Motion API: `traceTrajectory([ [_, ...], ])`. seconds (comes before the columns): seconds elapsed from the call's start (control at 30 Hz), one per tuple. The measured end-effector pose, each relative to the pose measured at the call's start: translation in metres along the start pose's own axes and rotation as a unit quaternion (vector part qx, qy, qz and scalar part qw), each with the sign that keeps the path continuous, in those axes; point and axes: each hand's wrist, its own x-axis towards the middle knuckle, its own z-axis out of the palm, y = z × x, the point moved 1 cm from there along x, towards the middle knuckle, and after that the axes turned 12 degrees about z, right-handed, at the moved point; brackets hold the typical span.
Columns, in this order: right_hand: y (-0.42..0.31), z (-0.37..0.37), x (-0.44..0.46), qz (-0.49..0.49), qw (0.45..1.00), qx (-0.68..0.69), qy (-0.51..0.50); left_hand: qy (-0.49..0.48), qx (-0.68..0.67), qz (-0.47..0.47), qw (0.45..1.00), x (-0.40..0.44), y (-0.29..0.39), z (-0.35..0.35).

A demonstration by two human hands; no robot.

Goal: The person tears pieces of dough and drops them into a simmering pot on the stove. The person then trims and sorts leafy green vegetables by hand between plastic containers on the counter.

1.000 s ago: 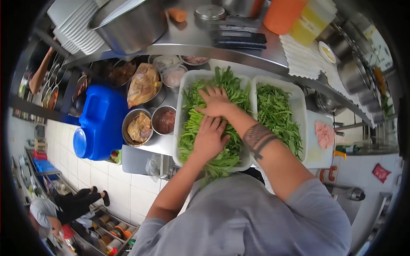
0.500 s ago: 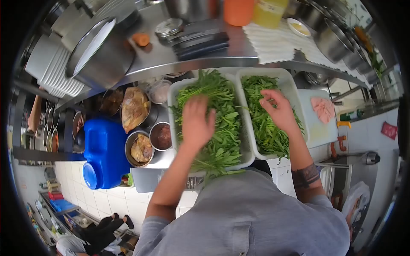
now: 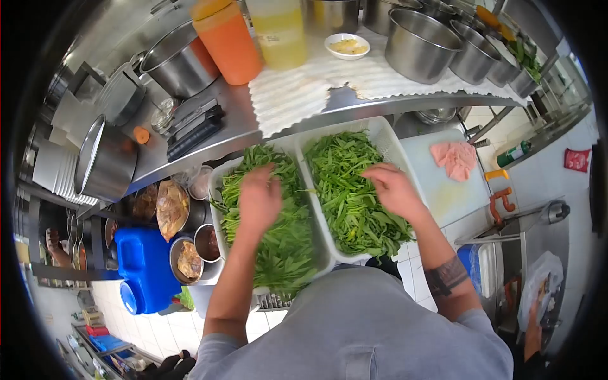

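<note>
Two white perforated baskets of cut leafy greens stand side by side in front of the body. My left hand (image 3: 259, 199) is over the greens (image 3: 285, 244) in the left basket (image 3: 324, 253); it is blurred, so its fingers and anything in them are unclear. Above the outer side of the right basket (image 3: 392, 142), my right hand (image 3: 392, 189) hangs over its greens (image 3: 345, 209), fingers curved with thumb and fingertips near each other. Whether it pinches a leaf cannot be made out.
A pink cloth (image 3: 453, 159) lies on a white board (image 3: 443, 190) at right. Left are a blue jug (image 3: 147, 269) and metal bowls with meat (image 3: 189, 259). A steel shelf (image 3: 234, 120) with pots, knives and bottles crosses ahead. Another person's arm (image 3: 533, 326) shows lower right.
My hands have parted from their overlap above the left basket; the right one moved over to the right basket. The view has turned rightward, so the baskets appear lower.
</note>
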Motion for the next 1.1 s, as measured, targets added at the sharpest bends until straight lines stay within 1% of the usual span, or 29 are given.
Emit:
traceTrajectory([
  [0.03,0.0,0.008,0.012,-0.005,1.0,0.004,-0.009,-0.024,-0.077,-0.003,0.997,0.001,0.027,0.009],
  [0.07,-0.004,0.018,0.022,-0.031,0.997,-0.049,-0.057,-0.046,-0.154,-0.007,0.987,0.001,0.053,0.023],
  [0.1,-0.004,0.022,0.032,-0.059,0.988,-0.101,-0.103,-0.089,-0.154,0.033,0.984,0.0,0.072,0.039],
  [0.13,-0.005,0.017,0.037,-0.063,0.987,-0.093,-0.117,-0.136,-0.156,0.068,0.976,-0.006,0.09,0.054],
  [0.17,-0.004,0.014,0.036,-0.027,0.959,-0.175,-0.223,-0.144,-0.155,0.047,0.976,-0.013,0.102,0.072],
  [0.2,0.0,0.014,0.028,0.006,0.91,-0.254,-0.327,-0.179,-0.103,0.063,0.976,-0.022,0.11,0.092],
  [0.23,0.011,0.015,0.023,-0.033,0.922,-0.225,-0.312,-0.21,-0.053,0.082,0.973,-0.03,0.122,0.102],
  [0.27,0.02,0.015,0.016,-0.038,0.917,-0.227,-0.326,-0.207,-0.057,0.067,0.974,-0.037,0.132,0.107],
  [0.33,0.025,0.009,0.016,0.002,0.928,-0.199,-0.314,-0.188,-0.115,-0.026,0.975,-0.031,0.142,0.107],
  [0.37,0.028,0.005,0.017,0.006,0.936,-0.173,-0.306,-0.159,-0.138,-0.045,0.977,-0.032,0.141,0.113],
  [0.4,0.032,0.001,0.022,0.005,0.935,-0.171,-0.312,-0.161,-0.138,-0.052,0.976,-0.033,0.14,0.12],
  [0.47,0.04,-0.003,0.034,-0.014,0.948,-0.111,-0.298,-0.116,-0.203,-0.113,0.966,-0.036,0.137,0.129],
  [0.5,0.04,-0.006,0.036,-0.019,0.958,-0.093,-0.271,-0.115,-0.226,-0.132,0.958,-0.037,0.14,0.127],
  [0.53,0.039,-0.008,0.041,-0.017,0.958,-0.091,-0.27,-0.117,-0.226,-0.132,0.958,-0.041,0.135,0.13],
  [0.6,0.036,-0.014,0.047,-0.009,0.972,-0.09,-0.217,-0.056,-0.305,-0.123,0.943,-0.053,0.117,0.142],
  [0.63,0.033,-0.018,0.047,-0.001,0.973,-0.088,-0.214,-0.064,-0.308,-0.12,0.942,-0.056,0.113,0.146],
  [0.7,0.026,-0.024,0.044,0.017,0.972,-0.128,-0.196,-0.027,-0.376,-0.137,0.916,-0.06,0.112,0.145],
  [0.73,0.025,-0.025,0.043,0.023,0.971,-0.15,-0.186,-0.034,-0.379,-0.133,0.915,-0.059,0.114,0.141],
  [0.77,0.025,-0.026,0.035,0.032,0.98,-0.143,-0.134,-0.038,-0.324,-0.111,0.939,-0.061,0.118,0.134],
  [0.8,0.019,-0.033,0.024,0.037,0.98,-0.146,-0.131,-0.04,-0.268,-0.088,0.959,-0.06,0.124,0.124],
  [0.83,0.008,-0.046,0.01,0.023,0.989,-0.108,-0.103,-0.042,-0.274,-0.087,0.957,-0.06,0.126,0.118],
  [0.87,0.0,-0.056,-0.003,0.007,0.995,-0.07,-0.076,-0.102,-0.215,-0.019,0.971,-0.06,0.127,0.112],
  [0.9,-0.002,-0.058,-0.019,0.009,0.994,-0.075,-0.077,-0.159,-0.152,0.049,0.974,-0.06,0.129,0.108],
  [0.93,-0.003,-0.058,-0.035,0.074,0.98,-0.106,-0.151,-0.157,-0.157,0.049,0.974,-0.055,0.134,0.106],
  [0.97,-0.004,-0.058,-0.051,0.137,0.956,-0.135,-0.223,-0.195,-0.109,0.102,0.969,-0.048,0.141,0.106],
  [1.0,-0.001,-0.052,-0.066,0.138,0.955,-0.137,-0.223,-0.232,-0.06,0.155,0.959,-0.043,0.147,0.11],
  [1.03,0.006,-0.043,-0.079,0.126,0.961,-0.167,-0.179,-0.23,-0.06,0.155,0.959,-0.039,0.15,0.119],
  [1.07,0.009,-0.04,-0.089,0.111,0.965,-0.196,-0.133,-0.261,-0.011,0.167,0.951,-0.035,0.152,0.132],
  [1.1,0.008,-0.04,-0.096,0.107,0.966,-0.197,-0.131,-0.289,0.041,0.178,0.94,-0.029,0.155,0.138],
])
